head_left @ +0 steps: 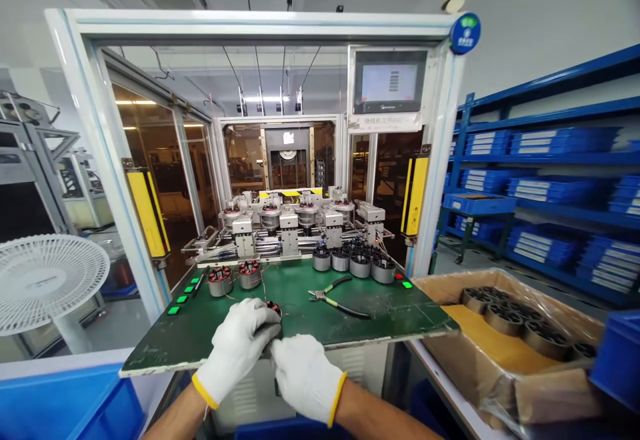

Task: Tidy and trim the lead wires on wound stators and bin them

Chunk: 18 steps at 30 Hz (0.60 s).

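My left hand (243, 335), in a white glove with a yellow cuff, is closed round a wound stator (273, 308) at the front edge of the green board (185, 337). Only the stator's top shows between the gloves. Close against it on the right is my right hand (304, 370), also gloved, its fingers pinched together; what they hold is hidden. Two stators with red windings (220, 281) stand behind my left hand. Pliers (340, 301) with green and black handles lie spread to the right. Several grey stators (360, 264) stand at the back right of the board.
Behind the board is a winding machine (289, 227) inside a white frame, with a screen (389, 83) above. A cardboard box (500, 353) of metal rings is at the right, a blue bin (70, 403) at lower left, a white fan (50, 283) at far left.
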Available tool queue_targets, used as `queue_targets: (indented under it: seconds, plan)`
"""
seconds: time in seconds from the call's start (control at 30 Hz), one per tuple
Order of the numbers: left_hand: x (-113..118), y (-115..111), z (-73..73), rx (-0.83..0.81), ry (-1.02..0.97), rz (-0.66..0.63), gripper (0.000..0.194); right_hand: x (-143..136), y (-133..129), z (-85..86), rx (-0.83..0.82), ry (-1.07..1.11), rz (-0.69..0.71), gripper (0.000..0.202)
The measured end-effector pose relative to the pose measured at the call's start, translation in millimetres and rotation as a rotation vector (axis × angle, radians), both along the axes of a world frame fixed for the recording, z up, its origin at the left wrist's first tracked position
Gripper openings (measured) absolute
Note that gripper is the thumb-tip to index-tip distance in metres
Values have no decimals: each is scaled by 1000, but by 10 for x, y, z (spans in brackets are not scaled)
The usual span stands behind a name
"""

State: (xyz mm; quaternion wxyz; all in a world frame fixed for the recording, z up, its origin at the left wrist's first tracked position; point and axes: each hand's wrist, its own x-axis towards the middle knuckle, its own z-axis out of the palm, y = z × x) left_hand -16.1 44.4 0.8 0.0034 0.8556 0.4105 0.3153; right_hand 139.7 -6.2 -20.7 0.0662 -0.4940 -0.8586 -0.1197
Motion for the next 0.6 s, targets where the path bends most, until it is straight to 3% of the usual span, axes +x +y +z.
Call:
queue_targets:
  seconds: [0.17, 0.23, 0.3, 0.43, 0.6]
  plan:
    - [-122, -43, -185, 174, -44, -51, 29, 215, -128, 432, 218, 145, -75, 28]
    - [-122, -31, -277, 257, -67, -25, 27, 285, -42, 577, 238, 97, -17, 36]
    - [-107, -7, -331, 299, -102, -12, 23, 320, 85, 612, 180, -24, 1, 32]
    - [-58, 34, -251, 175, -144, 12, 14, 276, 233, 341, 17, -125, 5, 13]
    - [-13, 7, 3, -73, -120, 38, 11, 199, 215, -97, 15, 33, 123, 21]
